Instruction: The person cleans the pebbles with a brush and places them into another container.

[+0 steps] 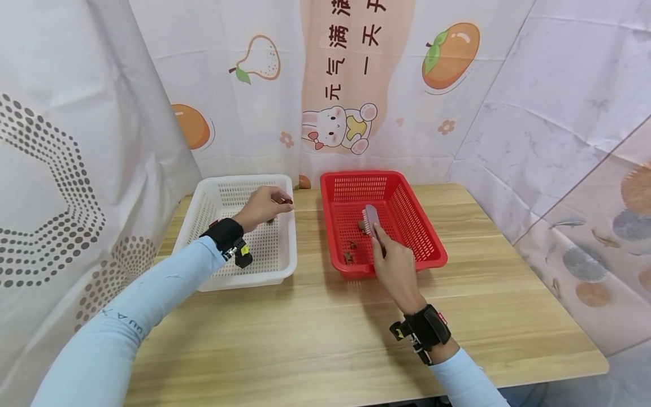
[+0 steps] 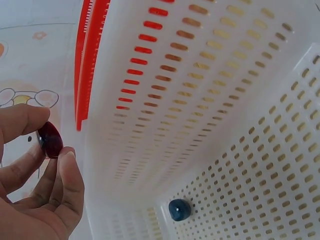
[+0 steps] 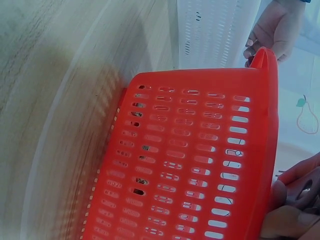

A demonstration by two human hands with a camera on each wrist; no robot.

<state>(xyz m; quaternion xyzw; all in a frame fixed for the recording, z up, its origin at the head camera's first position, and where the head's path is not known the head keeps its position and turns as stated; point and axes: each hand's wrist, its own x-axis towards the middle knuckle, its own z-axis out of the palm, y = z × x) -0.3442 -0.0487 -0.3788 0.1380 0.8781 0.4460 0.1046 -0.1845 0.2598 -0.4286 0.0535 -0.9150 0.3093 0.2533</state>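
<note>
My left hand [image 1: 264, 207] is over the right side of the white basket [image 1: 292, 254]. Between thumb and fingers it pinches a glossy dark red stone-like piece [image 2: 50, 140]. A dark blue rounded piece [image 2: 180, 210] lies on the basket floor below. In the head view my right hand [image 1: 396, 264] grips a mauve brush [image 1: 372, 215] by its handle, at the front of the red basket [image 1: 438, 260]. The brush head is over the basket's inside, pale bristles facing left. Several small brownish pieces [image 1: 348, 257] lie in there; their kind is too small to tell.
Both baskets stand side by side on a wooden table [image 1: 325, 339], a narrow gap between them. A printed curtain [image 1: 396, 68] hangs right behind them, and more cloth [image 1: 61, 141] closes in the left side. The table's front edge is nearest me.
</note>
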